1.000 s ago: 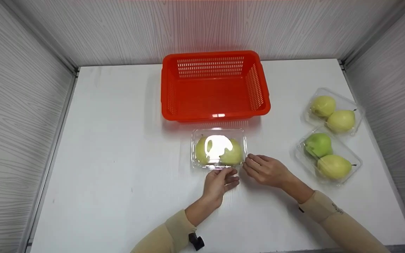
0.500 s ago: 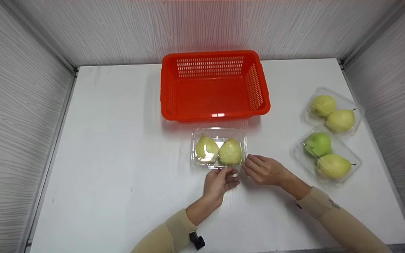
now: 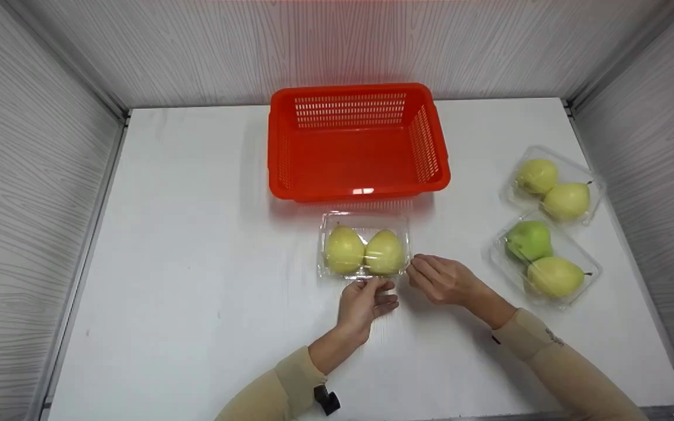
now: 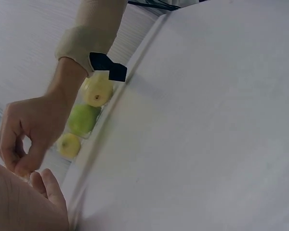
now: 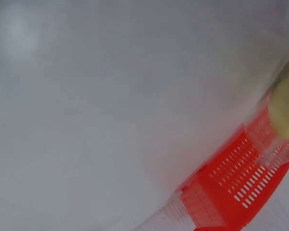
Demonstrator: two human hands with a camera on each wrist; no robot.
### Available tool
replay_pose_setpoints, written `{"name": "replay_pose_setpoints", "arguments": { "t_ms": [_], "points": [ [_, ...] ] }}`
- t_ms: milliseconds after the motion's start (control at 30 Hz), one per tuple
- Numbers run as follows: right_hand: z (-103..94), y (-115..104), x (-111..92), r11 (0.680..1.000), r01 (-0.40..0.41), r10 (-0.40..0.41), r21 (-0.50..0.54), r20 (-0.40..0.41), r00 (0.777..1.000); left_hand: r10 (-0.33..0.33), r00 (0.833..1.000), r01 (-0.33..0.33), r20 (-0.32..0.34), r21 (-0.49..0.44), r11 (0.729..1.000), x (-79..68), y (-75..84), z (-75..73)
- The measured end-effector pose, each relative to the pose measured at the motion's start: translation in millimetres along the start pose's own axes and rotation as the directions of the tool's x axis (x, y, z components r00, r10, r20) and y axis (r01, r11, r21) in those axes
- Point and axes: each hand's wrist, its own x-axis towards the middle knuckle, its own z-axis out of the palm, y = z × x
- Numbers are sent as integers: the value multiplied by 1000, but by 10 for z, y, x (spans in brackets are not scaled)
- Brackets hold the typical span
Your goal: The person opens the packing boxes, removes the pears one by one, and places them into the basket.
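A clear plastic clamshell box (image 3: 365,220) with two yellow-green pears (image 3: 344,250) inside lies in front of the red basket in the head view. My left hand (image 3: 361,310) pinches the middle of its near edge, thumb on top. At the near right corner, my right hand (image 3: 442,280) pinches the rim between thumb and curled fingers. The left wrist view shows the right hand (image 4: 33,127) with fingertips meeting close to the left hand (image 4: 31,202). In the right wrist view a pear (image 5: 285,108) shows blurred at the right edge.
The red plastic basket (image 3: 358,193) stands behind the box, its inside bare. Two more clear boxes of pears, the far box (image 3: 577,169) and the near box (image 3: 574,248), sit at the right side of the white table (image 3: 185,234). Grey wood-grain panels enclose three sides.
The bright glare over the box's lid has shrunk, so both pears now show plainly. My right hand has shifted slightly at the corner; the left has barely moved.
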Motion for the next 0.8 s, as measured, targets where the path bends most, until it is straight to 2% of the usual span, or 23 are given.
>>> {"name": "replay_pose_setpoints", "arguments": {
  "t_ms": [100, 333, 800],
  "points": [
    [-18, 43, 58, 999, -44, 45, 15, -26, 999, -2, 1000, 2, 6, 12, 1000, -6, 11, -5],
    [-39, 91, 82, 999, -32, 32, 33, -24, 999, -23, 1000, 23, 4, 13, 1000, -14, 16, -14],
    [-79, 123, 114, 991, -124, 125, 46, -28, 992, -29, 999, 29, -29, 3, 1000, -66, 99, -145]
  ]
}}
